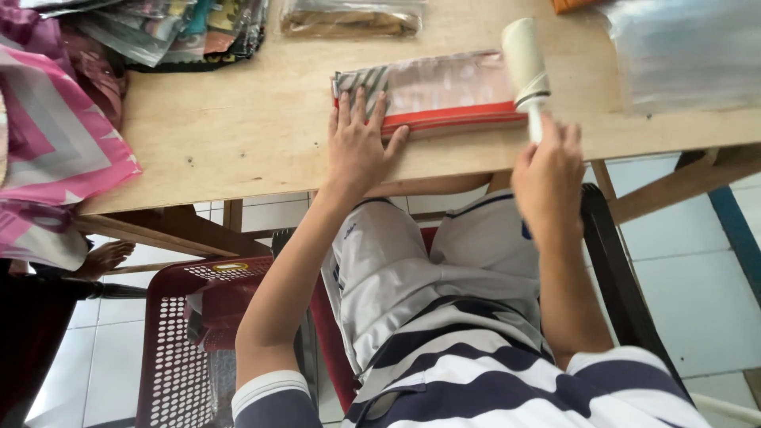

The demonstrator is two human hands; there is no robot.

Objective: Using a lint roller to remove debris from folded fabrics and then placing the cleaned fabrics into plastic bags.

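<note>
Clear-bagged folded cloth (432, 91), red edge, striped corner.

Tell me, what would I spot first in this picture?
Probably the right hand gripping a lint roller over a clear packet with a red edge on the wooden table. The left hand presses flat on that packet's left end. Bright pink cloth lies far left.

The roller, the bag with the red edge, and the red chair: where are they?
roller (525, 59), head view, on its pale drum.
bag with the red edge (444, 83), head view, on its clear middle.
red chair (170, 349), head view, on its holed side.
</note>
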